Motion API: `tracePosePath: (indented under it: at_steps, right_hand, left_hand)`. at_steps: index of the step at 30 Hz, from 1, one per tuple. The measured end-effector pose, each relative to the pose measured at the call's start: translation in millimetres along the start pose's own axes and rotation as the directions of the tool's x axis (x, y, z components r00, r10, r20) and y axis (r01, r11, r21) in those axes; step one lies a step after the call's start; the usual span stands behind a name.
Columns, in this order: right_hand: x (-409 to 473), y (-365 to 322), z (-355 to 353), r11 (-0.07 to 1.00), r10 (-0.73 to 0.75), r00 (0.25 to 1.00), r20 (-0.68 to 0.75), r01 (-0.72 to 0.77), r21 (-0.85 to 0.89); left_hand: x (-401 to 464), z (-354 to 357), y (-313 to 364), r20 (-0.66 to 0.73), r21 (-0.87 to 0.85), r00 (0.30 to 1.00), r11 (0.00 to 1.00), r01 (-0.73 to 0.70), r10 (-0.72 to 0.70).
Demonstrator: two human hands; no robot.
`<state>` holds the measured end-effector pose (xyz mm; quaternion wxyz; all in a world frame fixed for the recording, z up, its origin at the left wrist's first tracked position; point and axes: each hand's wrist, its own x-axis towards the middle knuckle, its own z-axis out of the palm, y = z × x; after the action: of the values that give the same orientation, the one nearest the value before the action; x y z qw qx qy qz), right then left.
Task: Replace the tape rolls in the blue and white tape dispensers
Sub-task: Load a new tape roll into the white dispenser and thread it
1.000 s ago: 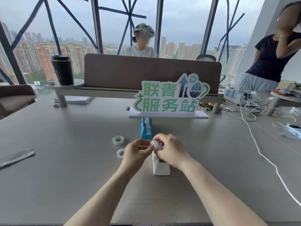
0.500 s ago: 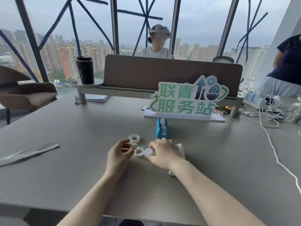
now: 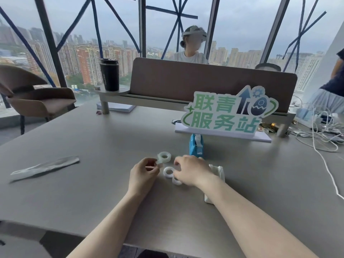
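Fingers (image 3: 154, 165) of the left hand (image 3: 144, 174) curl inward and pinch near the rim of a clear tape roll (image 3: 164, 156) that lies flat on the table (image 3: 74, 183), its hole facing up. Whether they actually hold the roll or a loose end of tape I cannot tell. The right hand (image 3: 192, 172) lies palm down beside it, fingers bent over a small white ring (image 3: 176, 181); whether they grip it is hidden by the hand itself. A second white ring (image 3: 168, 172) lies flat between the two hands, just beside the right fingertips.

Both forearms reach in from the near edge of the table and converge toward the rings.

A white dispenser (image 3: 216, 174) stands partly hidden under the right wrist, its long axis running away from the person. A blue dispenser (image 3: 196, 147) stands upright just beyond the right hand, pointing the same way, with tape in it, close in front of a green sign (image 3: 229, 112).

To the left the tabletop lies open as far as a crumpled silver wrapper (image 3: 44, 167). To the right, white cables (image 3: 325, 164) trail across the surface, well apart from the hands.
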<state>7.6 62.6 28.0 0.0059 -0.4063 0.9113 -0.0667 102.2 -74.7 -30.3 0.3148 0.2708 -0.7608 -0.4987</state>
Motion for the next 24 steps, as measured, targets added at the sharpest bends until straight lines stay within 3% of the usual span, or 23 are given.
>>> tracePosePath:
  at_steps: [5,16,24]
  right_hand:
    - [39.0,-11.3,6.6,0.995,0.003,1.000,-0.007,-0.003,0.099]
    - [66.1,-16.7,20.2,0.993,0.079,0.996,0.048,-0.083,0.086]
    - [38.6,5.0,-7.0,0.932,0.083,0.996,-0.027,-0.068,0.355]
  left_hand:
    - [-0.9,-2.2,-3.2,-0.010,0.001,1.000,1.000,-0.001,0.001]
    - [0.9,-3.6,-4.5,0.012,0.036,1.000,0.999,-0.007,0.006]
    - [-2.6,-2.3,1.4,0.023,-0.005,1.000,1.000,0.007,-0.007]
